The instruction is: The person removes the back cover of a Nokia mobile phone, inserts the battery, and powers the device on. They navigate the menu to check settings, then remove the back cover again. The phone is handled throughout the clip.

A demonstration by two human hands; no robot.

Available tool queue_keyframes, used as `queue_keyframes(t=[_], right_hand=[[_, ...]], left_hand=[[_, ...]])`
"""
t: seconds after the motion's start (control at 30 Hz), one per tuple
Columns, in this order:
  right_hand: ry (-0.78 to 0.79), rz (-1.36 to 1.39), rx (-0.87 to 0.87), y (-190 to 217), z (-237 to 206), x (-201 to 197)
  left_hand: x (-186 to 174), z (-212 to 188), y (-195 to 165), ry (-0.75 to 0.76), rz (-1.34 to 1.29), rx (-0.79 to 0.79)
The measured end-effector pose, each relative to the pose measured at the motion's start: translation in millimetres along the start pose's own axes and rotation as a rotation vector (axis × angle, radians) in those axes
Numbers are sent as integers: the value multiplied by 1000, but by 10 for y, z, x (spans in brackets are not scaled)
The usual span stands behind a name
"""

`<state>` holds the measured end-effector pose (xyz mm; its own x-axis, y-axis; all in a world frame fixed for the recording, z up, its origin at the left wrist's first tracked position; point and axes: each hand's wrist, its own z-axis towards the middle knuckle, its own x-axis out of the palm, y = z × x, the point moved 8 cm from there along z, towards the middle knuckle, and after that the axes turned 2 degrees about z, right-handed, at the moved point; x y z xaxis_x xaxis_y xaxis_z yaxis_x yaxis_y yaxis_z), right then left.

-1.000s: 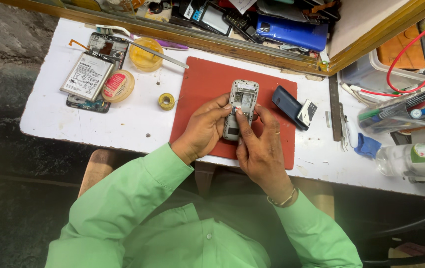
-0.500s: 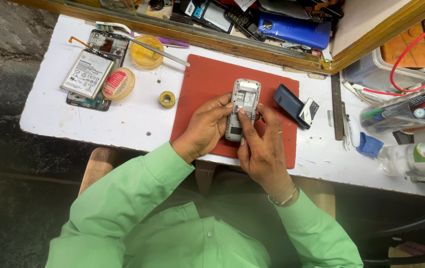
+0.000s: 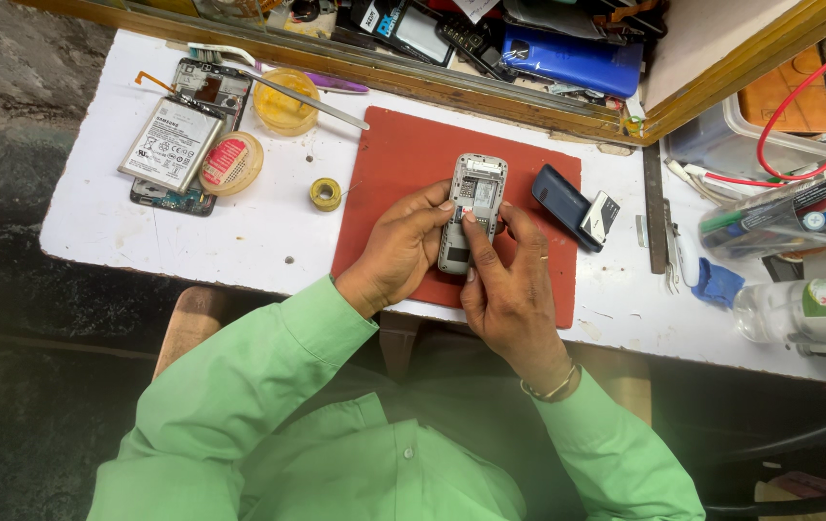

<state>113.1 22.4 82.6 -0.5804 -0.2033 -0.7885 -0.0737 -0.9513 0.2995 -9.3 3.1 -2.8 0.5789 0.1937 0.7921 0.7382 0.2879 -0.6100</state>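
The left hand (image 3: 398, 253) curls around the left edge of a small grey phone (image 3: 472, 207) whose back cover is off, thumb tip resting on the exposed upper part and the other fingers tucked beneath it. The right hand (image 3: 509, 294) closes on the phone from the lower right, its thumb and forefinger pressed onto the open middle of the casing; whether anything small is pinched between them cannot be told. The phone is held just above a red mat (image 3: 403, 164) near the middle of the white table (image 3: 239, 241), its long axis running away from the person.

On the mat to the right of the phone lies a dark blue back cover (image 3: 559, 198) with a small battery (image 3: 604, 214) leaning against it. Left of the mat sit a small yellow spool (image 3: 325, 194), a round yellow tin with a red label (image 3: 230, 164), a yellow dish (image 3: 283, 104) with a metal rod across it, and an opened smartphone with a large flat battery (image 3: 173, 143) on top. At the right edge stand a clear case of pens (image 3: 779, 217) and a plastic bottle (image 3: 803, 309)
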Motion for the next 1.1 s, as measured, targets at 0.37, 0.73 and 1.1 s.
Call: queue_keyframes(t=[0.37,0.73,1.1], right_hand=[[59,336,118,-200,30,2],[-206,458,276,-408,19,-201],[-257,147,186,-105,243,-225]], left_hand=[[-56,41,61,-24,24,11],[-16,19,61,-25,54,-30],[8,15,70,56,23,4]])
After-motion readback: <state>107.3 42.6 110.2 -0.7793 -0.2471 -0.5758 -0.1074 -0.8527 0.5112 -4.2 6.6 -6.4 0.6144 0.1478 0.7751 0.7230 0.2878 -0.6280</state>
